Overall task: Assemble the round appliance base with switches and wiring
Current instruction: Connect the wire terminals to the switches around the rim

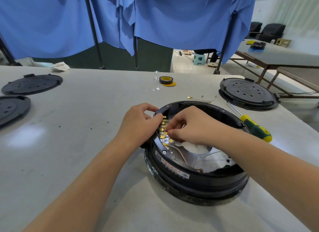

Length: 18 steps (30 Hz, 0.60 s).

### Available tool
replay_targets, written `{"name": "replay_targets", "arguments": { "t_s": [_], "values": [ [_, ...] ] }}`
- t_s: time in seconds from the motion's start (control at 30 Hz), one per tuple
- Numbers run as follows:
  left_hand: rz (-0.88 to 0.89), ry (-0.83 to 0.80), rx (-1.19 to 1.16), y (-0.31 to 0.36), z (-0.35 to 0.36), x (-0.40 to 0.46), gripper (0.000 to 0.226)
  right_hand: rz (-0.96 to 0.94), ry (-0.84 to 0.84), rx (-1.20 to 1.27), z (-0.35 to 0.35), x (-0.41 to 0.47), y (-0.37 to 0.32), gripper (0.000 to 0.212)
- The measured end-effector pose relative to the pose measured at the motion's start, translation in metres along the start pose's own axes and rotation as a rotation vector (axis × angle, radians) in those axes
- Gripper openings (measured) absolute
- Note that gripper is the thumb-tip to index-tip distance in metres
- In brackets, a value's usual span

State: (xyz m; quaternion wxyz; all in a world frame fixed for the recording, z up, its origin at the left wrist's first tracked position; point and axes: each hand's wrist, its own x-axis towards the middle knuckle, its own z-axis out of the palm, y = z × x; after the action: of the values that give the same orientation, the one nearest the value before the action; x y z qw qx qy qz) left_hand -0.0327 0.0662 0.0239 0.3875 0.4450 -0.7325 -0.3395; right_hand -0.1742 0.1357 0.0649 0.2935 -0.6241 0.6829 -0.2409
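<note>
While the round appliance base (195, 178) sits open-side up on the counter (86, 128), just in front of the person, both hands work at its left inner wall, where a column of brass terminals (164, 129) runs down the rim. The left hand (139, 123) curls over the outside of the rim, its fingers closed against the top of that terminal strip, seemingly steadying it; the right hand (191, 126) reaches inside, its fingertips pinched on something small among the terminals, though what exactly they hold is too small to tell. The wiring looks only partly done: pale wires (181, 154) trail loose across the floor of the base, a spare lead with connectors (202, 98) lies unused beyond the far rim, and no cover is fitted. Black round covers (32, 84) wait well apart at the far left, another (247, 92) at the far right. A screwdriver (255, 128) rests just beside the right rim, close to the right forearm, so an outward sweep could knock it. A tape roll (166, 80) lies well clear, and the near counter is open.
</note>
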Motion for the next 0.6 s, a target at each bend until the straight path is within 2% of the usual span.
{"name": "replay_targets", "arguments": {
  "t_s": [0.17, 0.6],
  "values": [
    [0.000, 0.008, 0.000, -0.0004, 0.0009, 0.0000, 0.003, 0.044, 0.012, 0.084, 0.0029, 0.0001, 0.0012, 0.021],
    [0.006, 0.052, 0.007, -0.0010, 0.0031, -0.0001, 0.006, 0.100, 0.044, 0.120, 0.0083, 0.0034, 0.0028, 0.023]
  ]
}}
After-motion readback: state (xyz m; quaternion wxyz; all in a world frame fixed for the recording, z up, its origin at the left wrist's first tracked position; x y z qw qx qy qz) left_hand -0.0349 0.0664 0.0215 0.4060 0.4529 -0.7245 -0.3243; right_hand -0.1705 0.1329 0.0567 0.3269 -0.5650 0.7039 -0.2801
